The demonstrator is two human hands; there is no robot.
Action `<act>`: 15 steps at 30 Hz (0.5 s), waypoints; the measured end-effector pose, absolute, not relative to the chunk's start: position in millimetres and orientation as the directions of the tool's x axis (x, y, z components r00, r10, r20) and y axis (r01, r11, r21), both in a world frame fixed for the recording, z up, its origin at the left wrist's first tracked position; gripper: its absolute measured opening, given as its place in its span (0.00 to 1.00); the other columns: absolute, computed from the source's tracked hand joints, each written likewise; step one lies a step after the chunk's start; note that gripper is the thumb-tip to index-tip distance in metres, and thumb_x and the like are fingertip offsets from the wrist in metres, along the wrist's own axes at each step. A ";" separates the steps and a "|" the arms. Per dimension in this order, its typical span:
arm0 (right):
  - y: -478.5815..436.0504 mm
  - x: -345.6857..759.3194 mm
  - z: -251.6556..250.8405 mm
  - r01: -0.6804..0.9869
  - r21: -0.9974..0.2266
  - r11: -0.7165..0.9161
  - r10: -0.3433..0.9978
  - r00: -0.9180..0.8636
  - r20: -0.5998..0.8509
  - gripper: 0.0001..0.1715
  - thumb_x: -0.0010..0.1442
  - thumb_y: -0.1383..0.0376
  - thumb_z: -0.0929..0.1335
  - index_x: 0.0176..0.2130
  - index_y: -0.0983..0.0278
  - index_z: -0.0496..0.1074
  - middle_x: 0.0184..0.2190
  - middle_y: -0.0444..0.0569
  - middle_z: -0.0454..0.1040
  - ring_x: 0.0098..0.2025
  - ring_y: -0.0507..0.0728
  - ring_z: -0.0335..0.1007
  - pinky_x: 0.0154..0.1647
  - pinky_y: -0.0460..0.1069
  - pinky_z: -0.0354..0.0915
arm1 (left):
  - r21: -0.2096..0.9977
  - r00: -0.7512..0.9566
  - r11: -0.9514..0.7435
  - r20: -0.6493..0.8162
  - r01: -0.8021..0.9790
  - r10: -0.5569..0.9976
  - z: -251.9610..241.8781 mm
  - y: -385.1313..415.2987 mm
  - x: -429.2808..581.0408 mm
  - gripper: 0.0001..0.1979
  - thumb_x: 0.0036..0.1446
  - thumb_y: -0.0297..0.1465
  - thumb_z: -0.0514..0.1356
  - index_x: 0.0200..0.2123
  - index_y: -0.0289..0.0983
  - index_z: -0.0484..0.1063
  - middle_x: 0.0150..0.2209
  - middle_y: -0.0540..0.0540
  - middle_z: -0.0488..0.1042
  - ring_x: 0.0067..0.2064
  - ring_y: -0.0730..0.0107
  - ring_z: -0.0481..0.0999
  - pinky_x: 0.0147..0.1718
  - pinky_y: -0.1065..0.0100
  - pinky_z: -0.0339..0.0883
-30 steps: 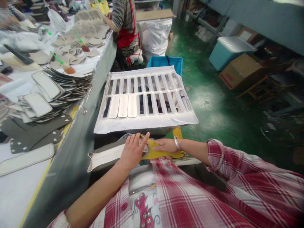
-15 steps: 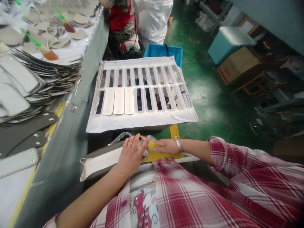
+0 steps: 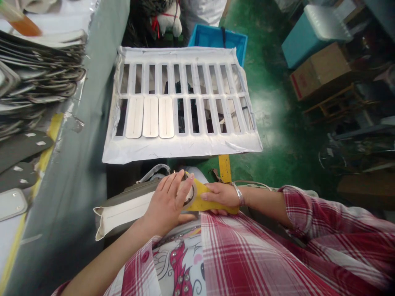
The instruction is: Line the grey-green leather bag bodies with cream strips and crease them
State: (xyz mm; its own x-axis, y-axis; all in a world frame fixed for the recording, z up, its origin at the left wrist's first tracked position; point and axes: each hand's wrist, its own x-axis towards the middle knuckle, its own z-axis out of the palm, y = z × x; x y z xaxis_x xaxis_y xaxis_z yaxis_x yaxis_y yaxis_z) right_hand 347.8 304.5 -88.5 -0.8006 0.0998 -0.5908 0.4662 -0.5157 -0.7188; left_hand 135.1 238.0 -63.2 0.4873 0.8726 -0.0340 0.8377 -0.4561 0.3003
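Note:
My left hand [image 3: 165,203] lies with fingers stretched flat over a long grey and white strip piece [image 3: 121,211] that rests across my lap. My right hand [image 3: 220,197] wears a silver bracelet and holds a yellow template [image 3: 202,197] against the strip's right end, fingers pressed on it. A metal ring [image 3: 191,193] shows between the two hands. Just beyond them stands a white slotted rack [image 3: 185,144] with three white strips [image 3: 150,116] lying in its lower left slots.
A grey workbench edge [image 3: 83,135] runs along my left, with stacked flat pieces [image 3: 37,90] on top. A blue crate [image 3: 217,39] sits behind the rack. A blue cooler box [image 3: 311,37] and a cardboard box [image 3: 322,70] stand on the green floor at right.
The view has tilted down and the co-worker at the bench has gone out of sight. My hands stay on the strip and the yellow template, barely shifted.

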 end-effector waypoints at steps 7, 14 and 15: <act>283.9 331.7 -90.1 0.476 -0.759 -0.444 0.313 -0.711 -0.629 0.21 0.59 0.49 0.58 0.33 0.65 0.59 0.18 0.41 0.66 0.14 0.48 0.60 0.12 0.41 0.57 | 0.324 0.499 -0.473 0.000 0.820 0.866 -72.3 239.8 129.1 0.44 0.50 0.47 0.57 0.61 0.31 0.40 0.60 0.29 0.50 0.60 0.46 0.50 0.56 0.48 0.47; 261.9 305.4 -80.5 0.476 -0.760 -0.442 0.562 -0.513 -0.648 0.13 0.61 0.55 0.58 0.36 0.64 0.57 0.18 0.42 0.67 0.15 0.50 0.62 0.13 0.43 0.58 | 0.270 0.455 -0.436 -0.009 0.859 0.891 -66.3 242.2 131.9 0.48 0.48 0.43 0.60 0.62 0.31 0.35 0.60 0.30 0.50 0.59 0.48 0.53 0.56 0.52 0.47; 259.5 306.3 -76.7 0.473 -0.743 -0.474 0.561 -0.488 -0.669 0.13 0.61 0.56 0.58 0.36 0.64 0.57 0.18 0.42 0.66 0.14 0.51 0.61 0.12 0.43 0.58 | 0.258 0.454 -0.437 -0.009 0.862 0.891 -64.1 240.5 134.0 0.49 0.47 0.44 0.61 0.62 0.30 0.36 0.60 0.30 0.50 0.59 0.48 0.53 0.57 0.53 0.46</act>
State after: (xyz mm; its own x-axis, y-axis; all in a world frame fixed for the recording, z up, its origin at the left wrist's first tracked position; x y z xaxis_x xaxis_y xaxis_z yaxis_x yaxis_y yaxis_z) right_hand 306.3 259.5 -76.7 -0.4877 0.5614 -0.6686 0.4728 -0.4739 -0.7429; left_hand 134.0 240.5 -64.1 0.4540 0.8910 -0.0086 0.8618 -0.4366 0.2582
